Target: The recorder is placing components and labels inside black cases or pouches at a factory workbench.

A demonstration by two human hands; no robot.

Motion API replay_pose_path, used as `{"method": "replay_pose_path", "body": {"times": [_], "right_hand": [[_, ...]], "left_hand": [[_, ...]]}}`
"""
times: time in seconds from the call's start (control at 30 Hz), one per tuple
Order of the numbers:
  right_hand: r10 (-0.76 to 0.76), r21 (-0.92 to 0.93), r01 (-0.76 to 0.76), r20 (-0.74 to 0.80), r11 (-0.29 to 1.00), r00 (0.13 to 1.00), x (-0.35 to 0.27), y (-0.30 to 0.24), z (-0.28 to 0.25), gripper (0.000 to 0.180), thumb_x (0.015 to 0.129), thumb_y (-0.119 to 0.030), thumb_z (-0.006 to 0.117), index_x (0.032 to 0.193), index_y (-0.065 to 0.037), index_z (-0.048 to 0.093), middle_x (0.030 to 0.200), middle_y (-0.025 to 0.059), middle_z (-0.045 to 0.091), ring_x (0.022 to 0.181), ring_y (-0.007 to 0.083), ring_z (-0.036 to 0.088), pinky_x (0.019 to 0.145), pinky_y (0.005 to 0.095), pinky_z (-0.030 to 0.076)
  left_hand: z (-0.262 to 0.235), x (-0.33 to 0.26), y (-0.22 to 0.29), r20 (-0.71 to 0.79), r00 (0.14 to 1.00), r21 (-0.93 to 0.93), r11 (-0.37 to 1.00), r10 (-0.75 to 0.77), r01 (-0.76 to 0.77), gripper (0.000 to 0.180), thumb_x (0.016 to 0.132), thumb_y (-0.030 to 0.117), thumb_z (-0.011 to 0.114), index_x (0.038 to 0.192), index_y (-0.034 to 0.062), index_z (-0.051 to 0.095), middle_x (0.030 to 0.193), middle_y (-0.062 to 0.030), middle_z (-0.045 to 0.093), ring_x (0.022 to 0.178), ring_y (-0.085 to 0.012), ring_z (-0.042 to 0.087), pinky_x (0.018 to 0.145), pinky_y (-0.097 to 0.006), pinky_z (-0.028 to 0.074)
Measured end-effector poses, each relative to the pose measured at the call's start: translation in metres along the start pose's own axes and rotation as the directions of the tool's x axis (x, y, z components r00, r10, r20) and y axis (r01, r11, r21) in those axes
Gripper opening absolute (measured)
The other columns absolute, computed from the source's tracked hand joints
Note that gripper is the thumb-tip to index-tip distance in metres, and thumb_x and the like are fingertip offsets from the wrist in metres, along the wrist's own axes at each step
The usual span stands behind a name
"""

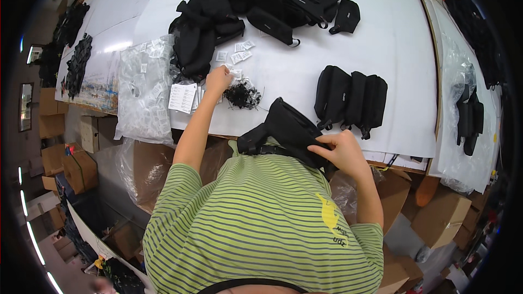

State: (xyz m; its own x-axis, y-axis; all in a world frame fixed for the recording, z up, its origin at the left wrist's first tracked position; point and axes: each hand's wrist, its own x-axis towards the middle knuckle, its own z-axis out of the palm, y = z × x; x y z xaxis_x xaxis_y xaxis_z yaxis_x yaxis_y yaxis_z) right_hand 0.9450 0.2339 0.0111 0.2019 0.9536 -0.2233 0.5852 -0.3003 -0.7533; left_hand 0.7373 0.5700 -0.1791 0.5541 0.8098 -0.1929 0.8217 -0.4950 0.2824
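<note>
My right hand (344, 151) pinches the edge of a black fabric pouch (291, 122), which lies at the table's near edge, up against my shirt. Farther left, my left hand (219, 79) reaches down to the table with its fingers drawn together. Whatever may be between those fingertips is too small to make out. Several small white printed packets (241, 54) lie just beyond that hand. Beside it sits a tangle of short black strings (242, 96). A stack of white printed cards (183, 98) lies left of my left wrist.
Black pouches are heaped (239, 0) at the far side. Several finished-looking pouches (351, 98) stand in a row at the right. A clear plastic bag (143, 92) of small white packets lies at the left. Cardboard boxes (440, 215) stand below the table (392, 38).
</note>
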Motion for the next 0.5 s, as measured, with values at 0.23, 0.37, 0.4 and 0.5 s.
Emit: {"method": "replay_pose_path", "body": {"times": [0.23, 0.37, 0.4, 0.5], "right_hand": [[-0.183, -0.264, 0.124, -0.208, 0.956, 0.961, 0.018, 0.000, 0.006, 0.018, 0.071, -0.023, 0.072, 0.079, -0.007, 0.071, 0.061, 0.0113, 0.062, 0.050, 0.0273, 0.057, 0.051, 0.0328, 0.046], [-0.246, -0.337, 0.161, -0.226, 0.928, 0.943, 0.028, -0.009, 0.003, 0.016, 0.073, -0.023, 0.071, 0.082, -0.009, 0.072, 0.059, 0.0106, 0.061, 0.050, 0.0281, 0.054, 0.051, 0.0352, 0.044], [-0.247, -0.340, 0.162, -0.225, 0.926, 0.942, 0.030, -0.011, 0.002, 0.016, 0.073, -0.023, 0.071, 0.082, -0.009, 0.072, 0.059, 0.0106, 0.061, 0.050, 0.0281, 0.054, 0.051, 0.0352, 0.044], [-0.281, -0.396, 0.156, -0.279, 0.905, 0.918, 0.035, -0.019, -0.002, 0.016, 0.072, -0.021, 0.072, 0.083, -0.010, 0.072, 0.057, 0.0087, 0.059, 0.046, 0.0248, 0.050, 0.048, 0.0331, 0.041]], "left_hand": [[-0.085, -0.056, 0.121, -0.288, 0.929, -0.744, 0.555, 0.235, -0.371, 0.016, 0.077, 0.013, 0.067, 0.088, 0.0008, 0.065, 0.080, -0.0057, 0.066, 0.075, -0.0123, 0.060, 0.072, -0.026, 0.046], [-0.121, -0.098, 0.170, -0.324, 0.645, -0.327, 0.558, 0.692, -0.763, 0.015, 0.075, 0.017, 0.069, 0.087, 0.0083, 0.066, 0.097, -0.0046, 0.061, 0.101, -0.0187, 0.052, 0.091, -0.032, 0.035], [-0.122, -0.102, 0.174, -0.287, 0.569, -0.154, 0.549, 0.771, -0.821, 0.019, 0.073, 0.020, 0.071, 0.089, 0.0097, 0.066, 0.107, -0.0056, 0.058, 0.108, -0.0202, 0.048, 0.094, -0.033, 0.032], [-0.116, -0.103, 0.167, -0.486, 0.728, -0.292, 0.695, 0.483, -0.657, 0.038, 0.070, 0.026, 0.075, 0.101, 0.0097, 0.062, 0.120, -0.0087, 0.049, 0.116, -0.0252, 0.042, 0.096, -0.036, 0.032]]}}
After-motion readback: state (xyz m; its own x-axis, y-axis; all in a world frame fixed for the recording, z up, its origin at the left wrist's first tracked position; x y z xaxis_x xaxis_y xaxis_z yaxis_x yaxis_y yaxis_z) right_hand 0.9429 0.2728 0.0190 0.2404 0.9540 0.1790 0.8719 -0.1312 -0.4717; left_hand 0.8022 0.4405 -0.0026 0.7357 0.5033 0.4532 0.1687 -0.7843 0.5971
